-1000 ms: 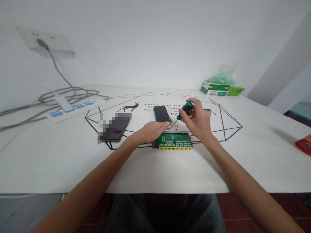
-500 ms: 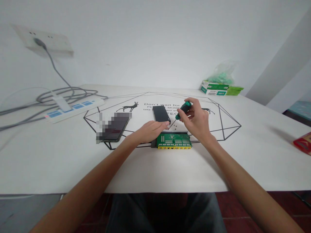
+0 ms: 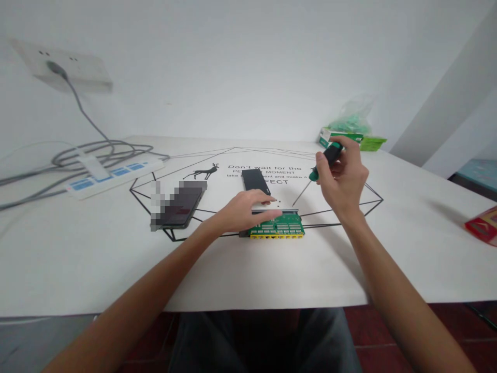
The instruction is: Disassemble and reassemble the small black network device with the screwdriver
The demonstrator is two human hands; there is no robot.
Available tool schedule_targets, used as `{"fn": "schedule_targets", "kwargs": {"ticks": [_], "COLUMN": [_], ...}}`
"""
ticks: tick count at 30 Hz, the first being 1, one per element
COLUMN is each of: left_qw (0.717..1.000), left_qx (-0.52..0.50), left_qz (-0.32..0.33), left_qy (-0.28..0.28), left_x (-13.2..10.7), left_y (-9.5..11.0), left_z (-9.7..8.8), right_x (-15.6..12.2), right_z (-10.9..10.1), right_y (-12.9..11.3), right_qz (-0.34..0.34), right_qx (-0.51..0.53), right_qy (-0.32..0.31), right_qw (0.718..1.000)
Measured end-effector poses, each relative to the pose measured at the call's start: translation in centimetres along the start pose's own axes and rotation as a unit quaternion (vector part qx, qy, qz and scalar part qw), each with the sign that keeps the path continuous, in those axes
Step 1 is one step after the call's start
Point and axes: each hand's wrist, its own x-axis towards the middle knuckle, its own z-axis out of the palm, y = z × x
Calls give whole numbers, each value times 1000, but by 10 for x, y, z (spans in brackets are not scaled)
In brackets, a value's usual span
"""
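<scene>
My right hand (image 3: 344, 178) grips the green and black handle of a screwdriver (image 3: 325, 162). Its thin shaft slants down to the left, the tip near the back right of a green circuit board (image 3: 283, 226). Yellow ports line the board's near edge, and a dark metal piece shows along its far edge. My left hand (image 3: 250, 210) reaches over the board's left part, thumb and fingers apart; whether it touches the board I cannot tell. Just beyond the left hand lies a flat black case (image 3: 255, 180). A few tiny dark screws (image 3: 278, 202) sit between the hands.
A smartphone (image 3: 180, 204), partly pixelated, lies left of the board. Farther left are a white power strip (image 3: 116, 176) and coiled grey cables (image 3: 97, 150). Green and white boxes (image 3: 373, 143) with a plastic bag stand at the back right; a red package (image 3: 481, 226) is at the right edge.
My right hand has moved right and back from the left hand, carrying the screwdriver. My left hand's thumb and fingers have spread, and the thumb now extends over the board.
</scene>
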Motion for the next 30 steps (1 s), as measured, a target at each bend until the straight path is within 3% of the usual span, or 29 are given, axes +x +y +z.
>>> {"fn": "schedule_targets", "kwargs": {"ticks": [8,30], "left_qw": [996,996], "left_qx": [16,11], "left_qz": [23,32], "left_qy": [-85,-85], "left_x": [-2,0], "left_y": [7,5], "left_z": [8,11], "right_x": [-3,-8], "right_z": [1,4], "right_y": [-1,-11], "right_qz": [-56,-105], "right_qx": [-21,9], "right_qy": [-16,-69], "right_qw": [998,992]}}
